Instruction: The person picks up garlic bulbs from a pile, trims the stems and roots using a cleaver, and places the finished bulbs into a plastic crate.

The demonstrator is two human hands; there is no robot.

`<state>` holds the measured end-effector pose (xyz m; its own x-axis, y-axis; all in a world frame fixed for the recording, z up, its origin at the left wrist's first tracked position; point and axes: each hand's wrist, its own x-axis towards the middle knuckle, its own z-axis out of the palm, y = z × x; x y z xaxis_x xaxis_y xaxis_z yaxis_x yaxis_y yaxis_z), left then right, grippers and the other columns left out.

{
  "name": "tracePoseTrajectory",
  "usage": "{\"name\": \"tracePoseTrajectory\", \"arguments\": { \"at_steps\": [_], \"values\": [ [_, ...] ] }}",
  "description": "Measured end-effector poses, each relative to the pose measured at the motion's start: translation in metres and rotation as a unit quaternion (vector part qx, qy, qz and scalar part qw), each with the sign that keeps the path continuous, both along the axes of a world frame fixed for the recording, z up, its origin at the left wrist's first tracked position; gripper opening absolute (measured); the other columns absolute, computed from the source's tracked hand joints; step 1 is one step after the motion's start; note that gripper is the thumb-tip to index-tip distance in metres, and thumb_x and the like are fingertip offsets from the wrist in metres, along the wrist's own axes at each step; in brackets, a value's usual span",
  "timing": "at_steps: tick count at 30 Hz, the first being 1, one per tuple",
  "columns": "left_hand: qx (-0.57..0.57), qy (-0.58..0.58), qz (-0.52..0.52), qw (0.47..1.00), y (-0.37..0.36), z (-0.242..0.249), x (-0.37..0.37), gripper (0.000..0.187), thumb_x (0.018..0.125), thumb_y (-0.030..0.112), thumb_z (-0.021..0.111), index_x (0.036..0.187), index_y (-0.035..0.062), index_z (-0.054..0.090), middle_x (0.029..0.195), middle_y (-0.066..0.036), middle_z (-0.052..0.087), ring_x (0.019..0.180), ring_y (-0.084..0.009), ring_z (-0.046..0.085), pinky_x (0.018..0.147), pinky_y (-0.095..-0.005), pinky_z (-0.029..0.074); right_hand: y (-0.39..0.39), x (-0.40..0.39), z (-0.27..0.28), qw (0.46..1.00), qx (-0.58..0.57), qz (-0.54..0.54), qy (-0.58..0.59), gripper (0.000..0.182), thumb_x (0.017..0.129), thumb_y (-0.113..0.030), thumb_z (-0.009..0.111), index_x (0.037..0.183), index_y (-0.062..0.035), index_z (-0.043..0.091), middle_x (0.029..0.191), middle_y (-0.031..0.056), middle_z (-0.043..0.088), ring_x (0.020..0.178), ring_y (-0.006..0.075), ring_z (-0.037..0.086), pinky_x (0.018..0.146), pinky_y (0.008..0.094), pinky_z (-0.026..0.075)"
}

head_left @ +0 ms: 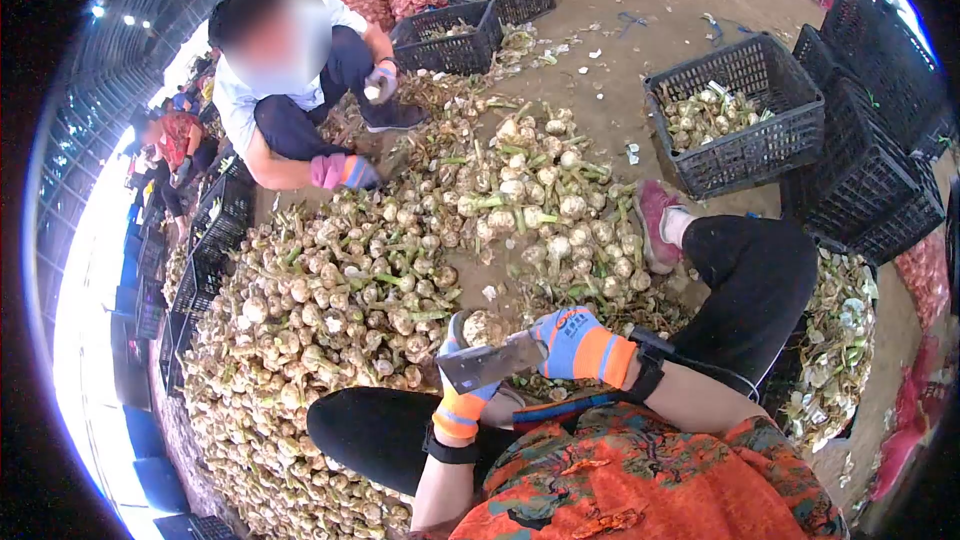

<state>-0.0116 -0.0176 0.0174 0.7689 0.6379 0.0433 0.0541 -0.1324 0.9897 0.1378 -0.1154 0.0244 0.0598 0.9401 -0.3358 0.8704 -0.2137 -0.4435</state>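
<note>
Brown ground [600, 0] carries heaped garlic [330, 290]; by its edge, the upright left hand [464, 395] grips a bulb [487, 327], the right hand [583, 345], turned leftward, a blade [490, 364].

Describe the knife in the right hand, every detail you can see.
The knife shows a broad, flat, roughly rectangular blade that looks like dark grey metal. Its handle end is hidden in the gloved right hand, which grips it. The blade points toward the picture's left, its far end lower in the frame, and crosses in front of the gloved left hand, below a bulb. Whether it touches either is unclear.
</note>
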Motion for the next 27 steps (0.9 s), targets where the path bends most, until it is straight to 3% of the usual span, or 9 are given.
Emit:
{"name": "tracePoseTrajectory", "arguments": {
  "at_steps": [7, 10, 15, 16, 17, 18, 21, 23, 27],
  "values": [
    [0.021, -0.003, 0.017, 1.0, -0.002, -0.008, -0.008, 0.045, 0.083, -0.003, 0.042, 0.126, 0.0074, 0.031, 0.099, -0.013, 0.055, 0.084, -0.0225, 0.057, 0.075, -0.0366, 0.051, -0.004, -0.006, -0.006, 1.0, 0.014, 0.001, 0.004, 0.039, 0.065, -0.034, 0.059, 0.093, -0.0069, 0.061, 0.093, 0.0142, 0.061, 0.088, 0.0297, 0.059, 0.075, 0.0394, 0.046],
    [-0.055, 0.019, 0.112, 0.992, 0.001, -0.01, -0.007, 0.064, 0.058, 0.021, 0.078, 0.109, 0.0007, 0.046, 0.08, -0.008, 0.062, 0.073, -0.0127, 0.059, 0.069, -0.0238, 0.048, 0.001, -0.006, -0.01, 1.0, 0.016, 0.008, 0.004, 0.041, 0.066, -0.036, 0.059, 0.097, -0.0079, 0.06, 0.098, 0.0134, 0.06, 0.091, 0.0295, 0.058, 0.075, 0.0399, 0.046],
    [0.255, 0.099, 0.071, 0.959, 0.006, 0.001, -0.003, 0.054, 0.058, 0.022, 0.077, 0.1, -0.0018, 0.053, 0.079, -0.006, 0.064, 0.075, -0.016, 0.062, 0.07, -0.0257, 0.049, 0.007, -0.008, -0.029, 0.998, 0.047, -0.025, 0.022, 0.043, 0.066, -0.038, 0.06, 0.097, -0.0084, 0.059, 0.096, 0.0119, 0.059, 0.089, 0.0293, 0.058, 0.074, 0.04, 0.046],
    [0.18, 0.054, 0.095, 0.978, 0.004, 0.0, -0.004, 0.054, 0.062, 0.023, 0.074, 0.104, -0.0015, 0.051, 0.079, -0.007, 0.064, 0.076, -0.0152, 0.062, 0.069, -0.0263, 0.049, 0.005, -0.009, -0.035, 0.997, 0.075, -0.023, 0.017, 0.042, 0.066, -0.039, 0.061, 0.095, -0.0084, 0.06, 0.093, 0.0118, 0.059, 0.087, 0.0293, 0.058, 0.073, 0.0404, 0.046],
    [0.292, 0.076, 0.045, 0.952, 0.009, 0.003, -0.01, 0.065, 0.06, 0.01, 0.075, 0.114, -0.0003, 0.041, 0.087, -0.008, 0.062, 0.078, -0.0143, 0.06, 0.072, -0.0272, 0.049, 0.004, -0.007, -0.034, 0.997, 0.067, -0.023, 0.025, 0.042, 0.066, -0.039, 0.061, 0.095, -0.0084, 0.06, 0.093, 0.0118, 0.059, 0.087, 0.0293, 0.058, 0.073, 0.0404, 0.046],
    [0.033, 0.036, 0.088, 0.995, 0.002, 0.015, -0.003, 0.065, 0.06, 0.011, 0.075, 0.114, -0.0005, 0.041, 0.087, -0.007, 0.062, 0.078, -0.0135, 0.06, 0.072, -0.0269, 0.049, 0.006, 0.0, -0.028, 0.998, 0.064, -0.013, 0.018, 0.041, 0.066, -0.038, 0.061, 0.094, -0.0085, 0.06, 0.091, 0.0116, 0.059, 0.087, 0.0292, 0.058, 0.073, 0.0402, 0.046],
    [0.204, 0.177, 0.075, 0.96, 0.008, 0.002, -0.011, 0.064, 0.054, 0.016, 0.078, 0.108, -0.0005, 0.047, 0.083, -0.007, 0.062, 0.075, -0.0133, 0.058, 0.068, -0.026, 0.048, 0.015, 0.012, -0.053, 0.996, 0.087, -0.029, 0.003, 0.039, 0.065, -0.036, 0.06, 0.091, -0.0071, 0.061, 0.092, 0.012, 0.06, 0.086, 0.0297, 0.058, 0.074, 0.0403, 0.046],
    [0.203, 0.103, 0.087, 0.97, 0.001, 0.018, -0.002, 0.063, 0.055, 0.02, 0.078, 0.108, 0.0016, 0.048, 0.084, -0.011, 0.061, 0.076, -0.0189, 0.061, 0.069, -0.031, 0.049, 0.017, 0.021, -0.095, 0.969, 0.014, -0.247, 0.016, 0.036, 0.066, -0.035, 0.059, 0.086, -0.0051, 0.062, 0.087, 0.0152, 0.062, 0.081, 0.0307, 0.059, 0.072, 0.0391, 0.047],
    [0.162, 0.13, 0.039, 0.977, -0.006, 0.03, -0.009, 0.061, 0.054, 0.015, 0.078, 0.106, 0.0014, 0.049, 0.091, -0.01, 0.061, 0.079, -0.0189, 0.061, 0.072, -0.0303, 0.049, 0.022, 0.06, -0.082, 0.876, 0.252, -0.389, 0.135, 0.036, 0.066, -0.036, 0.062, 0.078, -0.0025, 0.063, 0.071, 0.019, 0.061, 0.065, 0.0329, 0.06, 0.062, 0.0366, 0.048]
  ]
}}
